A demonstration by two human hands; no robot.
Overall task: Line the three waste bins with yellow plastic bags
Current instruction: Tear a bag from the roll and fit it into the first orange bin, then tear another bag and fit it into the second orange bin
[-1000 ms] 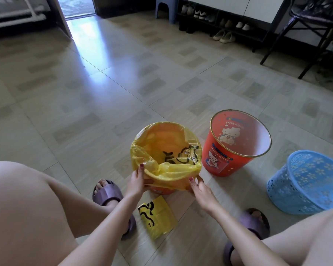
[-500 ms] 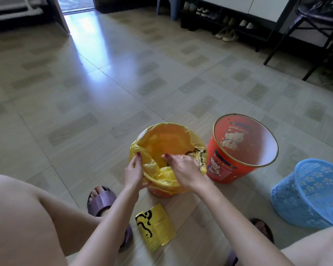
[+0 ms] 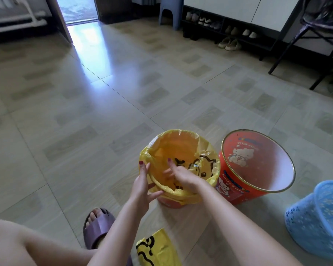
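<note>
Lined bin (image 3: pixel 169 203) upright; left hand (image 3: pixel 142 186) open-fingered on bag rim (image 3: pixel 181 132); right hand (image 3: pixel 181 174) open inside.

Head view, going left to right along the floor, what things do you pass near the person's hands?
Purple slipper → round bin lined with a yellow plastic bag → red cartoon-printed bin, unlined → blue perforated plastic basket bin, unlined.
</note>
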